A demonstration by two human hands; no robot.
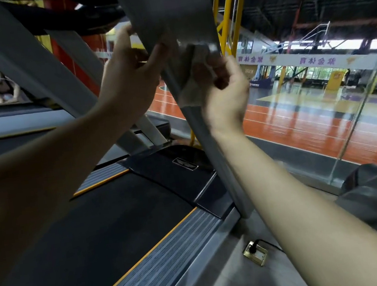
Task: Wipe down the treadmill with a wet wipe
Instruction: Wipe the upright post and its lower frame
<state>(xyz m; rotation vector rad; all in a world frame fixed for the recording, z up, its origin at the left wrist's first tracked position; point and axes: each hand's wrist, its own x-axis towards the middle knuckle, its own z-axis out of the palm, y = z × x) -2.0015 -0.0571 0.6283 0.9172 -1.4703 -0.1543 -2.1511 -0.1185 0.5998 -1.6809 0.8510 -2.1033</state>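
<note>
The treadmill's grey right upright (pixel 209 144) rises from the deck to the console overhead. A white wet wipe (pixel 191 78) is wrapped against the upright about halfway up. My right hand (pixel 226 93) grips the wipe from the right side, fingers curled round it. My left hand (pixel 133 75) holds the left edge of the upright just above the wipe, thumb and fingers pinching the post. Below lie the black running belt (pixel 93 230) and the dark motor cover (pixel 174 169).
A ribbed side rail with an orange stripe (pixel 156 265) runs along the belt. A brass floor socket with a plugged cable (pixel 255 253) sits right of the deck. A glass panel (pixel 360 105) stands to the right, a sports court beyond. Another treadmill stands to the left (pixel 7 116).
</note>
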